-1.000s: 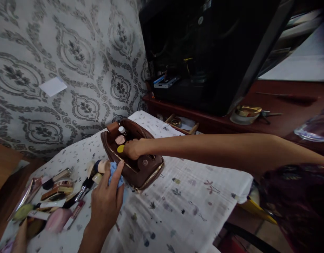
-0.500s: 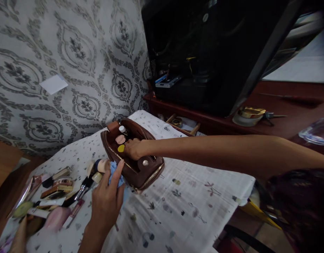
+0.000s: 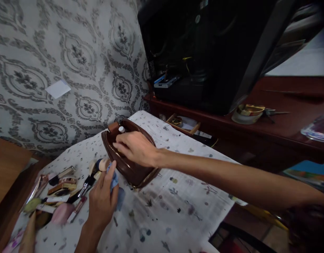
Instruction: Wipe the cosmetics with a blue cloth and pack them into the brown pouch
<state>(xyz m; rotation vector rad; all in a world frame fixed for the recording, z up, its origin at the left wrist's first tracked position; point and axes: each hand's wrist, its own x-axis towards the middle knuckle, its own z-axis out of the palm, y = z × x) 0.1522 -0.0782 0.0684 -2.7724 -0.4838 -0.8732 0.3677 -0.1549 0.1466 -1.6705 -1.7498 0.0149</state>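
A brown zip-up cosmetics bag [image 3: 125, 168] lies unzipped on the patterned tablecloth. My right hand [image 3: 137, 147] is over its opening, fingers curled near the zipped edge; whatever they grip is hidden. The white cap [image 3: 121, 129] of a bottle shows inside the bag. Beside the bag, my left hand [image 3: 102, 196] pinches a crumpled blue cloth [image 3: 115, 181], its index finger stretched along it. Just beyond that hand lie a beige bottle [image 3: 103, 164] with a dark part and a makeup brush [image 3: 85, 185].
Makeup is heaped at the left: a pink sponge [image 3: 62, 213], a lip gloss tube [image 3: 77, 209], compacts [image 3: 64, 186] and a tan tapered shape [image 3: 29, 233]. Behind the white tablecloth [image 3: 177, 218] stand a television [image 3: 204, 63] and an open drawer [image 3: 187, 123]. A gold-lidded jar [image 3: 247, 114] sits right.
My right hand has risen from deep inside the bag toward its near-left edge, covering the pink and yellow round items seen before. My left hand keeps the blue cloth. The view has shifted slightly.
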